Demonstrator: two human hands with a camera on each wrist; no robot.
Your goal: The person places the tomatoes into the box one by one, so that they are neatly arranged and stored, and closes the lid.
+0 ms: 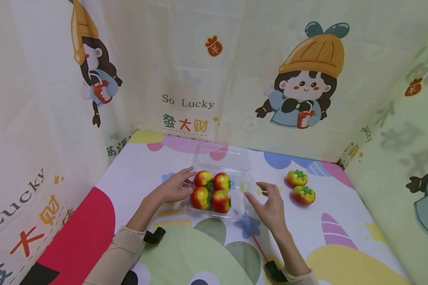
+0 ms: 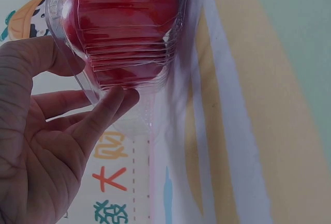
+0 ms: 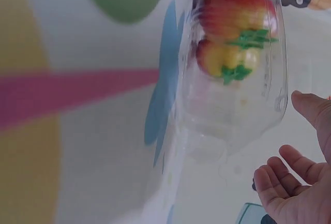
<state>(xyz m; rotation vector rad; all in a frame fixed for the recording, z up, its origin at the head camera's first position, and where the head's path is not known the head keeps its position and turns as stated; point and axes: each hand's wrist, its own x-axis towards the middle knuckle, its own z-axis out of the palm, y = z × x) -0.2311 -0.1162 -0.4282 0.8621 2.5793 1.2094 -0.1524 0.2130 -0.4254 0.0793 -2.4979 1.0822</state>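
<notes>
A clear plastic clamshell box (image 1: 239, 206) lies on the table with its lid (image 1: 219, 159) folded back toward the rear wall. Several red-and-yellow, persimmon-like fruits (image 1: 221, 201) with green leafy tops fill its left and middle part; bare space shows at its right. At the box's left side is my left hand (image 1: 174, 187), thumb by the rim and extended fingers against the wall, as the left wrist view shows. My right hand (image 1: 271, 204) hovers right of the box, fingers loosely bent, holding nothing; a gap separates it from the plastic in the right wrist view.
Two more such fruits, one behind (image 1: 297, 178) and one in front (image 1: 303, 195), sit on the table to the right. A patterned cloth (image 1: 185, 253) covers the tabletop. Printed cloth walls (image 1: 235, 79) enclose it at the back and sides.
</notes>
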